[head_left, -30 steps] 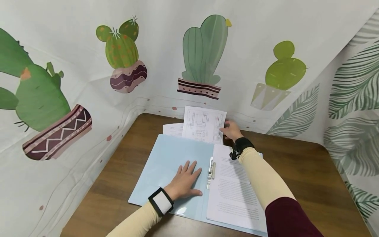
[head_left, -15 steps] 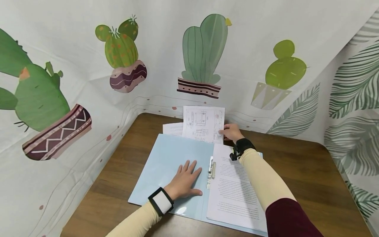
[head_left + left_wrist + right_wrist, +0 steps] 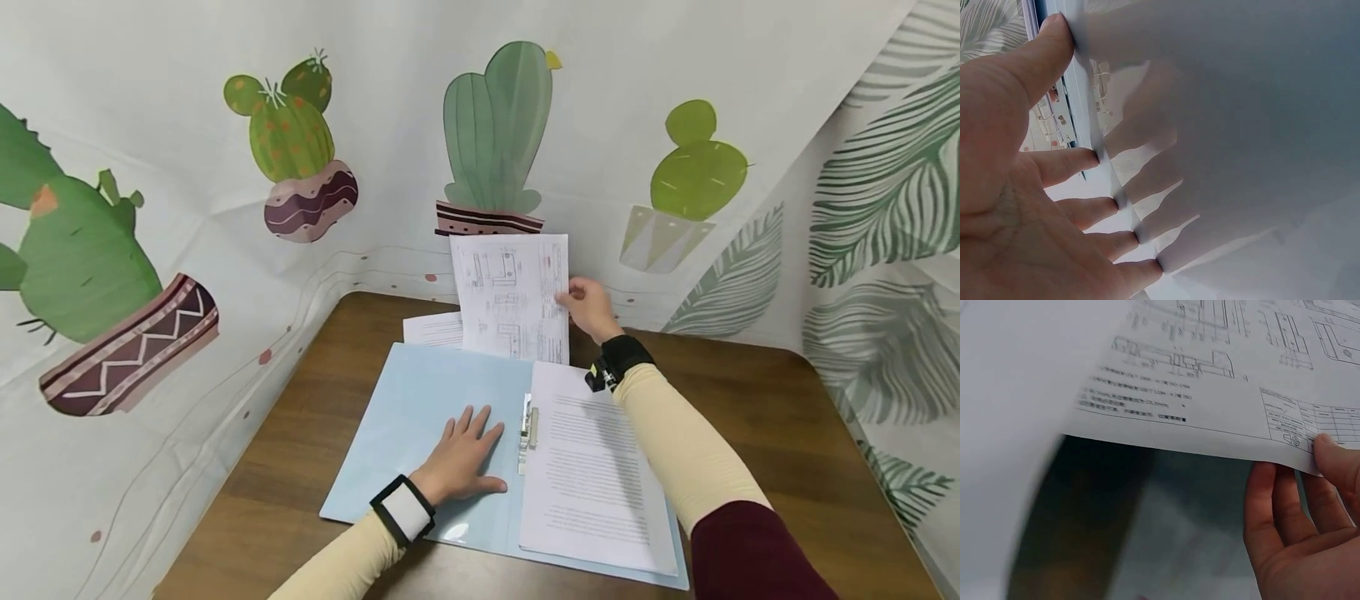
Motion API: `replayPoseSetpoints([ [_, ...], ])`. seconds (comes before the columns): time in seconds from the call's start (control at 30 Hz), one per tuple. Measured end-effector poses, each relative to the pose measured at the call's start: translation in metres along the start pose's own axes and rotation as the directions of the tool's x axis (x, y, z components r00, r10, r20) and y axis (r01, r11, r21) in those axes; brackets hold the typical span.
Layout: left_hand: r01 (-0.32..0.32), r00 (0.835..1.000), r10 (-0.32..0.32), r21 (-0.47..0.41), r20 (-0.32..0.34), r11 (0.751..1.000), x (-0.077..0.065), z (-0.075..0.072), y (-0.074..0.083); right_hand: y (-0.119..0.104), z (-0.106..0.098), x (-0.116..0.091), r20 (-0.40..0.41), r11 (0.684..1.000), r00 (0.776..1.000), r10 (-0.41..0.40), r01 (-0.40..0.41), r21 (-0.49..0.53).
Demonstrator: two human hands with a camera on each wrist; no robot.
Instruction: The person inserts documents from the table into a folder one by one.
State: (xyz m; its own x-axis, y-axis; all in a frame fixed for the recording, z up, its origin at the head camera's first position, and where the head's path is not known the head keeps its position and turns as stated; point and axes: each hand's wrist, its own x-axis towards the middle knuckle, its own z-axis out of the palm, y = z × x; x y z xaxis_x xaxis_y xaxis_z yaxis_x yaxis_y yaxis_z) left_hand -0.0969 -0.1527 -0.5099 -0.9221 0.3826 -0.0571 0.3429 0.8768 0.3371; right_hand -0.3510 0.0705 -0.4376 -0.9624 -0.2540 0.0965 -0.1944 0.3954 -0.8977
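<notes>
A light blue folder [image 3: 427,379] lies spread on the table, its metal clip [image 3: 527,429] along the spine. My left hand [image 3: 459,460] rests with spread fingers on the folder's left cover; the left wrist view has its fingertips touching the glossy surface [image 3: 1260,125]. Beyond the folder, my right hand [image 3: 590,308] pinches the right edge of a sheet with technical drawings [image 3: 506,292]. In the right wrist view, the thumb lies on top of the sheet [image 3: 1210,419] and the fingers sit beneath. The sheet stands raised at the back, its lower end behind the folder's top edge.
A stack of printed pages [image 3: 592,483] lies on the folder's right side. Another white sheet [image 3: 433,331] lies behind the folder, partly hidden by the drawing. The brown wooden table [image 3: 277,450] ends at a cactus-print curtain [image 3: 397,150].
My right hand has lifted the drawing sheet upward, so more of it shows above the folder. My left hand has stayed on the cover. The head view has shifted slightly.
</notes>
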Motion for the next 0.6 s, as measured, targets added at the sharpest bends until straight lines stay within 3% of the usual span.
replayPoseSetpoints([
  [0.33, -0.015, 1.000, 0.015, -0.003, -0.012, 1.000, 0.000, 0.002, -0.001, -0.042, -0.062, 0.001, -0.146, 0.985, 0.975, -0.166, 0.158, -0.067],
  [0.6, -0.010, 1.000, 0.010, -0.006, -0.001, 1.000, 0.001, -0.001, 0.002, -0.061, -0.115, -0.024, -0.177, 0.985, 0.971, -0.161, 0.146, -0.095],
])
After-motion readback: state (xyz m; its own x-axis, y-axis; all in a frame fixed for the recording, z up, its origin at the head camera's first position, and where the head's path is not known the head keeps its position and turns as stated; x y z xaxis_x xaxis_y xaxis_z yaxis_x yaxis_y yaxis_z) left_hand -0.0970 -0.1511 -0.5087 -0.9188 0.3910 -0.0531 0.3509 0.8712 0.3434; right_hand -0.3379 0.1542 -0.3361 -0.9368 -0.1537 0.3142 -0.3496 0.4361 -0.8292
